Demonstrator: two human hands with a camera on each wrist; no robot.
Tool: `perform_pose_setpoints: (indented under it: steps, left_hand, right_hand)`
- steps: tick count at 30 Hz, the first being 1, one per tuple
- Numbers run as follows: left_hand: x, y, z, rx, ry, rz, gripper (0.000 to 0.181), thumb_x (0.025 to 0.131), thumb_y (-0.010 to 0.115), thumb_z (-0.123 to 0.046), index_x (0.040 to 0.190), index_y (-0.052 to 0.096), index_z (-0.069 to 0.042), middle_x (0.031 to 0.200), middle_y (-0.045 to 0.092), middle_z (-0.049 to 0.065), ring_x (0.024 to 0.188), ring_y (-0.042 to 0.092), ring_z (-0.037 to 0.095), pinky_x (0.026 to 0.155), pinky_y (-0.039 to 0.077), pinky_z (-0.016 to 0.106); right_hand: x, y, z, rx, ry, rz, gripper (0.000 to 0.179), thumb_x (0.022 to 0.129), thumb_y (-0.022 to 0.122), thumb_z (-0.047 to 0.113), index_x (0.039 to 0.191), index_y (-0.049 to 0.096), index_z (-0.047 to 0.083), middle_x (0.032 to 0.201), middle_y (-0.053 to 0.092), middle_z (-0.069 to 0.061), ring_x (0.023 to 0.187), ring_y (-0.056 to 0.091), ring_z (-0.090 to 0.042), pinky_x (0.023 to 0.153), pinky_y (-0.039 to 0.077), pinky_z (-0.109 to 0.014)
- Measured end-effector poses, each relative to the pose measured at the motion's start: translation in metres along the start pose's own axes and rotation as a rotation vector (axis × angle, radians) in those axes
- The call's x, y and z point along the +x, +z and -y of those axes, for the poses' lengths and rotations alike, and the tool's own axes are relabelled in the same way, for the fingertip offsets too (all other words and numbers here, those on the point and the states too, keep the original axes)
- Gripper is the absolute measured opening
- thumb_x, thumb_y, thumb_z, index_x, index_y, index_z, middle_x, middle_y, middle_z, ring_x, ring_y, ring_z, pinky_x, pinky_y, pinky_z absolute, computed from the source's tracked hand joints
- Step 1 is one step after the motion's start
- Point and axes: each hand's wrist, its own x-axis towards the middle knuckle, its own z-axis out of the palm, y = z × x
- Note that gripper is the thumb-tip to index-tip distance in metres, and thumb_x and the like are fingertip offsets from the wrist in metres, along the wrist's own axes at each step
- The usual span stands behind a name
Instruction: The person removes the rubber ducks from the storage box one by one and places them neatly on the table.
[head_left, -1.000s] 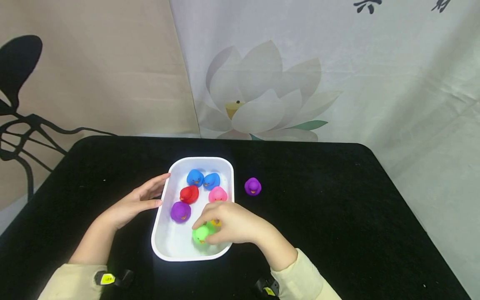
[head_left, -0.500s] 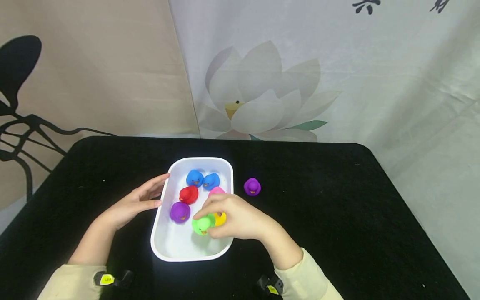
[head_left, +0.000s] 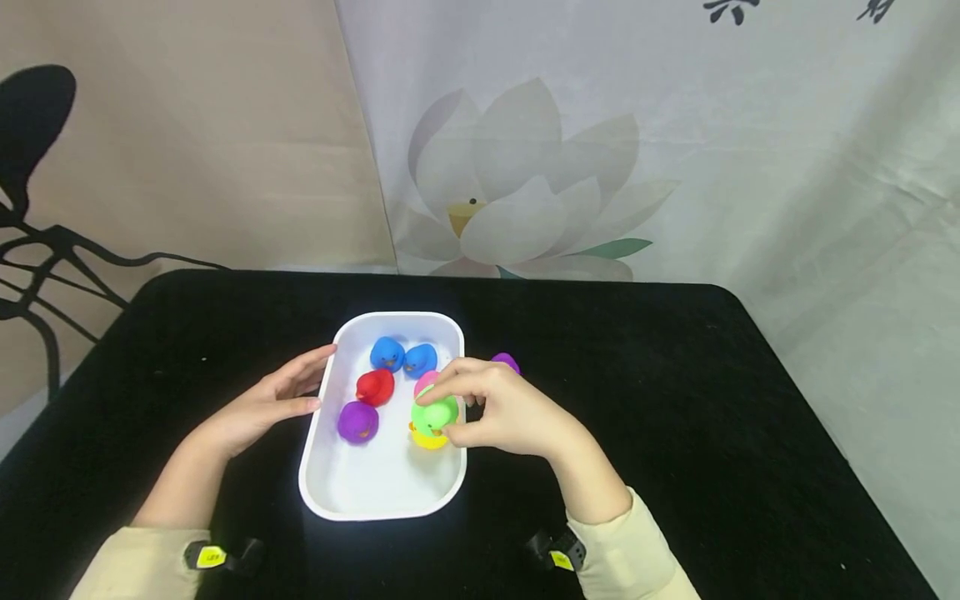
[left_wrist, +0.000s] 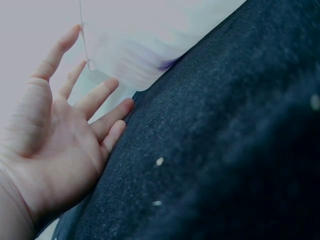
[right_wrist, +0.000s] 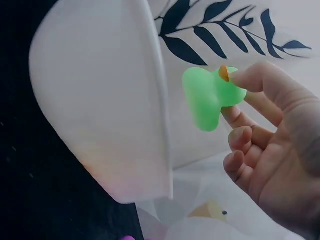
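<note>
My right hand (head_left: 502,408) pinches a green rubber duck (head_left: 435,415) between thumb and fingers, above the right side of a white tray (head_left: 375,496). In the right wrist view the green duck (right_wrist: 210,95) is held clear of the tray wall (right_wrist: 110,100). Beneath it a yellow duck (head_left: 428,440) shows in part, and a pink duck (head_left: 426,382) is partly covered. Also in the tray lie a purple duck (head_left: 357,422), a red duck (head_left: 375,387) and two blue ducks (head_left: 387,354). Fingers spread, my left hand (head_left: 262,408) touches the tray's left rim.
Past the tray's right edge, another purple duck (head_left: 507,362) sits on the black table (head_left: 675,417), mostly hidden behind my right hand. A printed curtain (head_left: 750,167) hangs behind the table.
My right hand has lifted the green duck and carried it up and to the right, over the yellow one. The left hand stays at the tray's rim.
</note>
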Motion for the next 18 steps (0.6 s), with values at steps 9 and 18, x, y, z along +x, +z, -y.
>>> perform_pose_setpoints:
  steps: [9, 18]
  left_hand:
    - [0.0, 0.0, 0.001, 0.005, -0.006, 0.001, 0.07, 0.089, 0.062, -0.014, 0.15, 0.028, -0.016, 0.149, 0.031, 0.011, 0.129, 0.035, 0.041, 0.09, 0.048, 0.049]
    - [0.0, 0.0, -0.001, 0.008, 0.0, -0.003, 0.068, 0.09, 0.061, -0.013, 0.15, 0.028, -0.014, 0.149, 0.03, 0.012, 0.129, 0.033, 0.044, 0.09, 0.046, 0.056]
  right_hand:
    - [-0.01, -0.023, -0.008, -0.031, 0.062, -0.091, 0.033, 0.078, 0.075, 0.004, 0.111, 0.072, 0.01, 0.105, 0.062, 0.004, 0.088, 0.055, -0.021, 0.073, 0.053, -0.042]
    - [-0.022, -0.044, -0.019, -0.067, 0.15, -0.177, 0.032, 0.078, 0.074, 0.002, 0.109, 0.072, 0.014, 0.104, 0.06, 0.006, 0.085, 0.053, -0.026, 0.07, 0.051, -0.043]
